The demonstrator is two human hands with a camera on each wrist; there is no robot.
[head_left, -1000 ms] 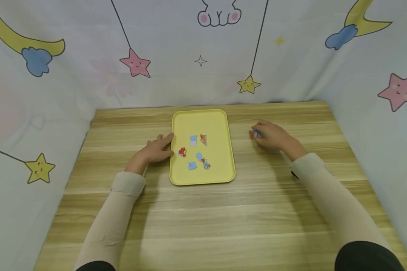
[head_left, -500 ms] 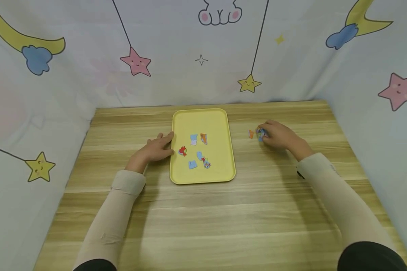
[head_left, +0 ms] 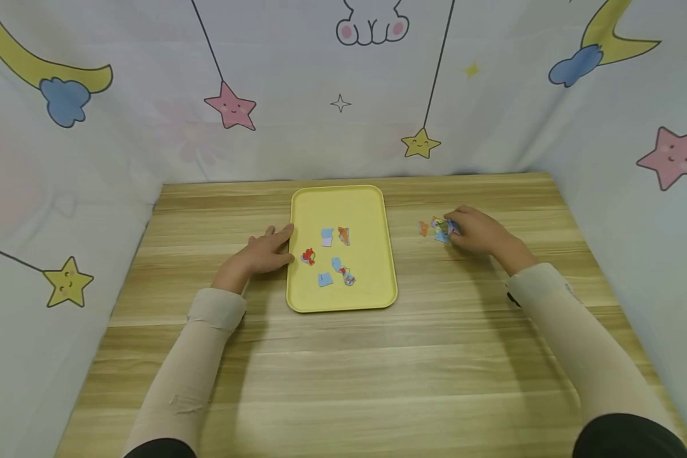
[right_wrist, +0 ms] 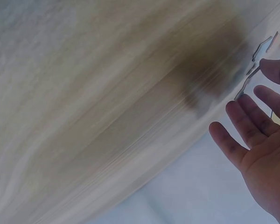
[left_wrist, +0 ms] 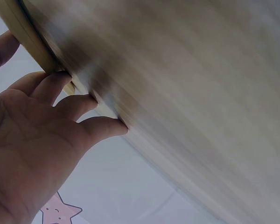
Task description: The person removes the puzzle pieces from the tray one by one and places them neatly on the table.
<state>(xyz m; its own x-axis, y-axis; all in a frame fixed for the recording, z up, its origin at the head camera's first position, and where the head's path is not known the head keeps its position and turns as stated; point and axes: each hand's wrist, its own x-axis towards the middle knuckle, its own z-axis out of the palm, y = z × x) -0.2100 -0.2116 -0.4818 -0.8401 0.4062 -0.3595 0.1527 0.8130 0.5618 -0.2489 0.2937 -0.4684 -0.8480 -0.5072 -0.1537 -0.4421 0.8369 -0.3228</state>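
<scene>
My left hand rests at the left edge of the yellow tray, fingers spread; the left wrist view has its fingertips against the tray rim and the tabletop. On the tray lie several small printed puzzle pieces, among them a red one, an orange one and a blue one. Right of the tray, my right hand pinches a bluish puzzle piece low over the table. Beside its fingertips lie a blue and yellow piece and an orange piece. The fingers partly hide the held piece.
The wood-grain table extends around the tray, with bare surface in front. A white curtain printed with stars and moons closes off the back and both sides.
My right hand has moved a little to the right, away from the tray. The orange piece and the blue and yellow piece now lie uncovered behind it. The left hand has stayed put.
</scene>
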